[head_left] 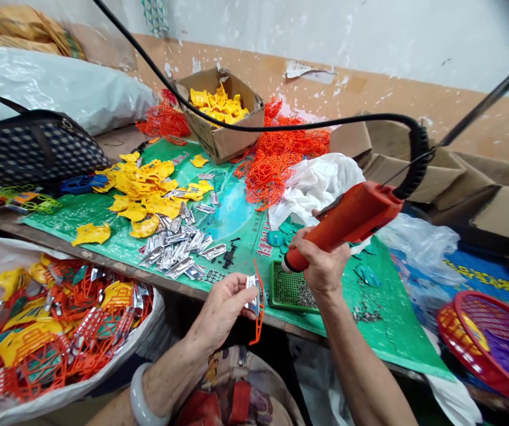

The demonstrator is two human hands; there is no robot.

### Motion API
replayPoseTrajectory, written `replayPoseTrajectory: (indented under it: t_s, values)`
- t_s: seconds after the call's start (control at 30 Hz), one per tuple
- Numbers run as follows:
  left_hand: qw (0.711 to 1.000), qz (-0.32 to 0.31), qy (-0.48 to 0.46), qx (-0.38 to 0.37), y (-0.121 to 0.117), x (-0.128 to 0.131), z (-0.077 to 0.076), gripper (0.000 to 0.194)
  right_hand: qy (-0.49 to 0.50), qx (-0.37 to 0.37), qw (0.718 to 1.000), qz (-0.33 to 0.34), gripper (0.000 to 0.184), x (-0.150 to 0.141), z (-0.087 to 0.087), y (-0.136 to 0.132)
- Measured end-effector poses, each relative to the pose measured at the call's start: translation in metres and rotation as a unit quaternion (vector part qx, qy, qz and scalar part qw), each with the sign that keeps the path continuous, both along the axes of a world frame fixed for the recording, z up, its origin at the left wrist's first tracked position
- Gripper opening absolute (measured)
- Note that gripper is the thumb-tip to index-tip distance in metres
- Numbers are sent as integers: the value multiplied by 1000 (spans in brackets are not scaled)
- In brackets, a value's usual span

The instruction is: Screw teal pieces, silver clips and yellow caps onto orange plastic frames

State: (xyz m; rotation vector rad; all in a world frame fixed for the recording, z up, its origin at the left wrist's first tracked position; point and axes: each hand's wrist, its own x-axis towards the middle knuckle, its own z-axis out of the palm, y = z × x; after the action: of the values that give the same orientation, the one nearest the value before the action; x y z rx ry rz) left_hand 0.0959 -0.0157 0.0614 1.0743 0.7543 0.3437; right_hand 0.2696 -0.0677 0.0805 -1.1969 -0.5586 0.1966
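Note:
Pinched between the thumb and fingers of my left hand is a silver metal plate set against a thin orange plastic frame. My right hand is wrapped round an orange corded electric screwdriver, whose tip end points left and down over a green basket of screws. The screwdriver's tip stays apart from the held parts. On the green mat left of the basket lie a pile of silver metal plates and a heap of yellow plastic parts.
A sack of mixed orange, yellow and silver parts stands at lower left. Behind are a cardboard box of yellow pieces and tangled orange frames. The black cord arches across the view. A red basket sits at right.

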Motion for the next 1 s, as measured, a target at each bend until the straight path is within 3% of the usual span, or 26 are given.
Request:
replayPoseTrajectory:
  t_s: [0.17, 0.37, 0.5, 0.67, 0.83, 1.0]
  values:
    - [1000, -11, 10, 1, 3, 1, 3, 24, -5, -11, 1000, 4, 17, -3, 3, -1]
    - [995, -41, 57, 64, 13, 4, 6, 24, -32, -49, 998, -8, 14, -7, 5, 0]
    - [993, -65, 58, 74, 15, 7, 5, 23, -14, -30, 999, 4, 15, -3, 6, 0]
    - [995, -56, 45, 69, 11, 10, 4, 24, -20, 11, 1000, 8, 13, -3, 33, -9]
    - [997, -58, 25, 44, 8, 12, 5, 27, -1, 51, 995, 87, 17, -24, 68, -23]
    - [997, -58, 25, 49, 7, 12, 4, 27, 32, 37, 989, 137, 10, -46, 71, -29]
